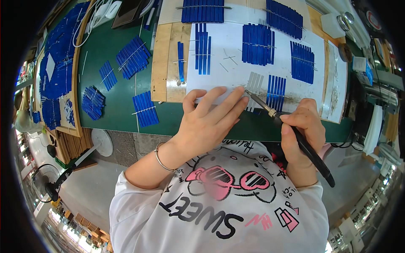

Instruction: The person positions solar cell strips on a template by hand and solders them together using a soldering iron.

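Note:
My right hand [304, 126] is closed around the black handle of a soldering iron [315, 159]. The iron slants up to the left, its metal tip at a small row of silver-grey strips [255, 79]. My left hand [206, 120] rests at the front edge of the white sheet [228, 82], fingers stretched out and slightly spread. Its fingertips lie beside the iron's tip, at the left edge of the silver-grey strips. Whether a fine wire is under them is hidden. Just right of the strips lies a row of blue strips [276, 89] crossed by a thin wire.
Bundles of blue strips on wires lie at the back [258, 44] and right [302, 62] of the sheet. More bundles [144, 109] lie on the green mat [109, 118]. Loose wires [229, 56] lie mid-sheet. A wooden tray [78, 105] of blue strips stands left.

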Demonstrator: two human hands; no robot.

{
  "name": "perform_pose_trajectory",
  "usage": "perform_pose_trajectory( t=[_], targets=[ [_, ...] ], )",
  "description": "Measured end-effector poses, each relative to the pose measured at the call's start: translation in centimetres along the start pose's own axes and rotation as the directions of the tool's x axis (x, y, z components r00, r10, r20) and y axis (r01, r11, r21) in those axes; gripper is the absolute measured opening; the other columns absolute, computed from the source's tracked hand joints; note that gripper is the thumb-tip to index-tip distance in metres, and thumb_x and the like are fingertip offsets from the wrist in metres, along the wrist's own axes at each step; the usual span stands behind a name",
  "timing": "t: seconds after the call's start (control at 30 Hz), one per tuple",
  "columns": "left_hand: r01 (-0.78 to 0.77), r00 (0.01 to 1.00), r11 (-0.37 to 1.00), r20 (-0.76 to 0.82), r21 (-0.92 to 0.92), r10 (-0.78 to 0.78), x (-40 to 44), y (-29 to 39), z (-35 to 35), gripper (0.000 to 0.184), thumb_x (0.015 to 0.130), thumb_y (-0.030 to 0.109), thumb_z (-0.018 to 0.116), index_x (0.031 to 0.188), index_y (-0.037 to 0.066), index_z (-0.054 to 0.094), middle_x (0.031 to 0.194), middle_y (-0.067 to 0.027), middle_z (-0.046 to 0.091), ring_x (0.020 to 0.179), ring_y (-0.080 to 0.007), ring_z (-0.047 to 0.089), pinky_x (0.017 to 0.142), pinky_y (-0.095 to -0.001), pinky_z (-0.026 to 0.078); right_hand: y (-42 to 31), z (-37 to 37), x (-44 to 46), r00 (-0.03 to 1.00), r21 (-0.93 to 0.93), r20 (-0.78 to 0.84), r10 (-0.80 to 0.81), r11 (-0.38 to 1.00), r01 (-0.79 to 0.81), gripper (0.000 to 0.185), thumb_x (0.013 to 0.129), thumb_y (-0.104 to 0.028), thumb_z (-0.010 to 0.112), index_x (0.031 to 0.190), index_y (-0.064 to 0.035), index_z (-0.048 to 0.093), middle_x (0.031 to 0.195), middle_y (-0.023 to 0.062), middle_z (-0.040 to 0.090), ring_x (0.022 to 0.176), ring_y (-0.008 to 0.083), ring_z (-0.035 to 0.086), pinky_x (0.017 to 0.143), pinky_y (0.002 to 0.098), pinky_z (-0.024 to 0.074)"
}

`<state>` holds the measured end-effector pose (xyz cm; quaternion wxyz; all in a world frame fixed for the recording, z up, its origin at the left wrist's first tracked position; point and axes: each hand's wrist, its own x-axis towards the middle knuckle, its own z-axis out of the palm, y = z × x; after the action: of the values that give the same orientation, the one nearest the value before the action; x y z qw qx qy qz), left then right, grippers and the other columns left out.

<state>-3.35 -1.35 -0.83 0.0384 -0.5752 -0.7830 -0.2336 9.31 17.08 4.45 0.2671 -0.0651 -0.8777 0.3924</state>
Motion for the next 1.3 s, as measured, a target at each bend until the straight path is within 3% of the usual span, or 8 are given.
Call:
perform_pose_trajectory(
  t=[0.97, 1.07, 1.13, 1.3],
  targets=[
    [-0.003, 1.000, 1.000, -0.020, 0.003, 0.003, 0.0, 0.0, 0.4, 0.042, 0.078, 0.018, 0.070, 0.121, 0.014, 0.067, 0.136, 0.0023, 0.058, 0.117, -0.0186, 0.049, 0.097, -0.0387, 0.029, -0.2, -0.2, -0.1, 1.000, 0.031, -0.021, 0.017, 0.999, -0.016, 0.024, 0.064, 0.005, 0.064, 0.085, -0.0050, 0.064, 0.069, 0.0070, 0.051, 0.072, 0.0254, 0.049, 0.064, 0.0337, 0.0405],
    [-0.011, 1.000, 1.000, -0.015, 0.002, 0.011, 0.0, 0.0, 0.3, 0.045, 0.077, 0.018, 0.072, 0.122, 0.014, 0.066, 0.138, 0.0010, 0.057, 0.117, -0.0203, 0.049, 0.096, -0.0392, 0.030, -0.1, -0.9, -0.6, 0.998, 0.051, -0.030, 0.061, 0.997, -0.059, 0.018, 0.071, 0.002, 0.067, 0.087, -0.0055, 0.063, 0.070, 0.0060, 0.052, 0.073, 0.0232, 0.048, 0.066, 0.0322, 0.0396],
    [-0.017, 1.000, 1.000, -0.014, 0.005, 0.017, 0.0, -0.1, 0.2, 0.045, 0.078, 0.018, 0.071, 0.122, 0.014, 0.066, 0.138, 0.0009, 0.057, 0.117, -0.0204, 0.050, 0.096, -0.0392, 0.030, 0.6, -1.0, -1.5, 0.994, 0.162, -0.098, 0.053, 0.986, -0.037, 0.009, 0.079, -0.007, 0.063, 0.086, -0.0012, 0.061, 0.072, 0.0039, 0.049, 0.073, 0.0188, 0.039, 0.067, 0.0335, 0.0313],
    [-0.013, 1.000, 1.000, 0.004, 0.017, 0.013, 0.0, 0.1, 0.1, 0.044, 0.079, 0.018, 0.071, 0.123, 0.014, 0.065, 0.139, 0.0006, 0.056, 0.117, -0.0211, 0.049, 0.097, -0.0389, 0.030, 0.8, -0.6, -1.8, 0.992, 0.166, -0.104, 0.069, 0.985, -0.051, 0.008, 0.081, -0.009, 0.063, 0.086, -0.0021, 0.061, 0.072, 0.0035, 0.049, 0.075, 0.0181, 0.040, 0.069, 0.0319, 0.0308]
  ],
)
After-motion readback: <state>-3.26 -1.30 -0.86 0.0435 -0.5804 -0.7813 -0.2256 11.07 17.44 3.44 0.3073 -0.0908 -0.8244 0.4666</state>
